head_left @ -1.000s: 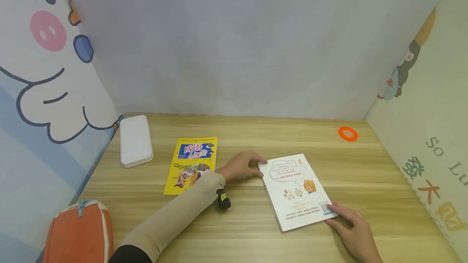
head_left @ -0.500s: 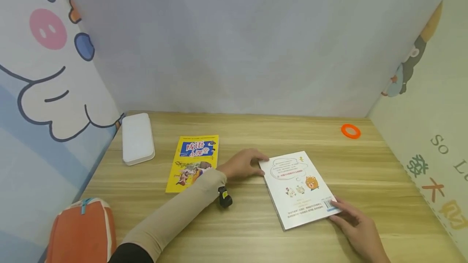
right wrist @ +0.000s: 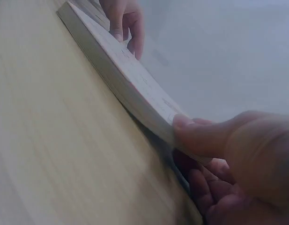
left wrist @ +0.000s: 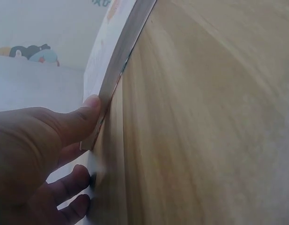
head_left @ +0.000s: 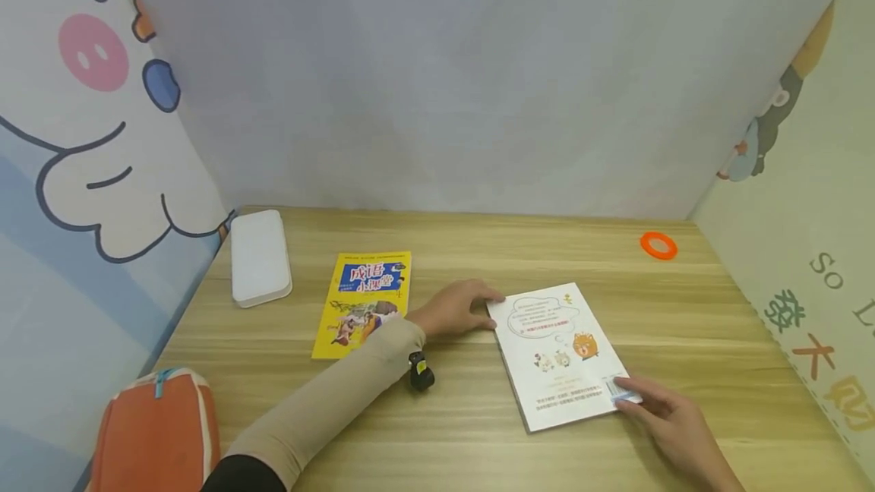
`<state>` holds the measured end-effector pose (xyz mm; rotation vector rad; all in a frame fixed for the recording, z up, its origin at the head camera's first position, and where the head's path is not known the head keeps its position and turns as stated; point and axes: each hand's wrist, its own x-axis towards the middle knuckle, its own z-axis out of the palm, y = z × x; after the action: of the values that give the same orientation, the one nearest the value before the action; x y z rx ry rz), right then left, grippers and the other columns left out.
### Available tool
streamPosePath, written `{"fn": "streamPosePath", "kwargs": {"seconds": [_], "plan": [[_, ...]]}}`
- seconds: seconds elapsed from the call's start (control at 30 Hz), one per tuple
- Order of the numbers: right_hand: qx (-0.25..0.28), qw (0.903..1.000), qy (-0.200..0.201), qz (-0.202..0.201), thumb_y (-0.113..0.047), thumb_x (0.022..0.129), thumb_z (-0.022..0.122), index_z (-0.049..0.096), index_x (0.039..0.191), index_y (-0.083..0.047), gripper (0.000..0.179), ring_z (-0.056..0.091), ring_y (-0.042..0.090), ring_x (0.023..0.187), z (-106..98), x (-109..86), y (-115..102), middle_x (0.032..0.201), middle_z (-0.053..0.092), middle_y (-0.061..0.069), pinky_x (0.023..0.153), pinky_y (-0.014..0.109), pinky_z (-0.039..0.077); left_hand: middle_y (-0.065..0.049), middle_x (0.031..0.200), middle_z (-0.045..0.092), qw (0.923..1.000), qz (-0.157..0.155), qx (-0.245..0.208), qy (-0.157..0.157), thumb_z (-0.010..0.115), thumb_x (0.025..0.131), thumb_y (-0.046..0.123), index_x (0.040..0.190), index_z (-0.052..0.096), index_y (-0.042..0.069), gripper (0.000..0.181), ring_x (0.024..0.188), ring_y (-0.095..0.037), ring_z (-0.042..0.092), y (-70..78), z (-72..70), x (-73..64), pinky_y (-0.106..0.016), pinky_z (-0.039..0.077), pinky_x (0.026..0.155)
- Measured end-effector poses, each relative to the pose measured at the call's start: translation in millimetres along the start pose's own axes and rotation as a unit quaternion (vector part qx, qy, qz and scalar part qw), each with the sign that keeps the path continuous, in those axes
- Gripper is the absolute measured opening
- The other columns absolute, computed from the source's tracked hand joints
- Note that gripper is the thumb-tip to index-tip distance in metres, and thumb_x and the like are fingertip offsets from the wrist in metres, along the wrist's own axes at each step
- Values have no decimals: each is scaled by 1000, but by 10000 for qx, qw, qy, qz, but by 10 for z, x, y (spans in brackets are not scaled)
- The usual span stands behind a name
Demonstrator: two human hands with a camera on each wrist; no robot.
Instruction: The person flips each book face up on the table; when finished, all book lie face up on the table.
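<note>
A white book (head_left: 557,351) with a cartoon back cover and a barcode lies slightly turned on the wooden table, right of centre. My left hand (head_left: 454,310) pinches its far left corner; in the left wrist view the thumb (left wrist: 83,122) presses on the book's edge (left wrist: 114,61). At the near right corner my right hand (head_left: 673,420) grips the book, thumb over the cover. The right wrist view shows curled fingers (right wrist: 210,187) beneath that corner, which sits slightly raised off the table. A yellow book (head_left: 358,302) lies left of my left hand, partly covered by the sleeve.
A white case (head_left: 260,257) sits at the table's back left, an orange ring (head_left: 658,245) at its back right. An orange pouch (head_left: 153,435) stands at the near left. A grey wall (head_left: 451,97) rises behind the table (head_left: 451,439), with printed panels on both sides.
The whole head view has shifted slightly, moving everything a little to the right. Both hands keep hold of the same corners of the white book.
</note>
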<state>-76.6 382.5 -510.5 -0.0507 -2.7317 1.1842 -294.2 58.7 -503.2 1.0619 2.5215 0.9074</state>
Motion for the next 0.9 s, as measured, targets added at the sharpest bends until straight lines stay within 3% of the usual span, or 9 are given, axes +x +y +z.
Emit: {"fn": "streamPosePath", "kwargs": {"seconds": [0.1, 0.17, 0.3, 0.57, 0.9], "plan": [[48, 9992, 142, -365, -3, 84, 81, 77, 114, -4, 30, 61, -14, 91, 36, 9, 36, 113, 73, -17, 72, 11, 54, -2, 136, 67, 10000, 4, 14, -42, 79, 91, 32, 140, 65, 20, 53, 126, -20, 61, -14, -4, 6, -37, 46, 114], [72, 9984, 213, -520, 0, 83, 81, 77, 112, -4, 30, 62, -9, 84, 56, 7, 50, 108, 70, -23, 68, 13, 54, -2, 140, 65, 10000, -19, 8, -95, 79, 91, 33, 141, 63, 21, 54, 130, -20, 59, -26, -2, 10, -37, 45, 116], [95, 9975, 254, -646, 2, 82, 81, 78, 112, -4, 30, 63, -8, 83, 73, -7, 58, 106, 72, -19, 67, 13, 54, 0, 148, 61, 9998, 28, -116, -183, 77, 93, 32, 144, 61, 22, 54, 141, -20, 54, -54, 4, 19, -38, 40, 121], [-196, 9921, 432, -1160, 3, 76, 85, 80, 112, -13, 39, 57, -21, 106, 92, -37, 94, 107, 78, -9, 95, -3, 40, 4, 152, 58, 9987, 307, -288, -282, 75, 95, 28, 146, 58, 24, 54, 144, -18, 50, -105, 9, 37, -36, 38, 123], [-534, 9771, 800, -1896, 10, 66, 88, 81, 109, -16, 50, 62, -12, 97, 125, -47, 72, 95, 79, 0, 92, -1, 42, 5, 155, 54, 9956, 374, -740, -440, 76, 94, 24, 147, 54, 31, 58, 148, -17, 46, -151, -1, 57, -38, 35, 125]]}}
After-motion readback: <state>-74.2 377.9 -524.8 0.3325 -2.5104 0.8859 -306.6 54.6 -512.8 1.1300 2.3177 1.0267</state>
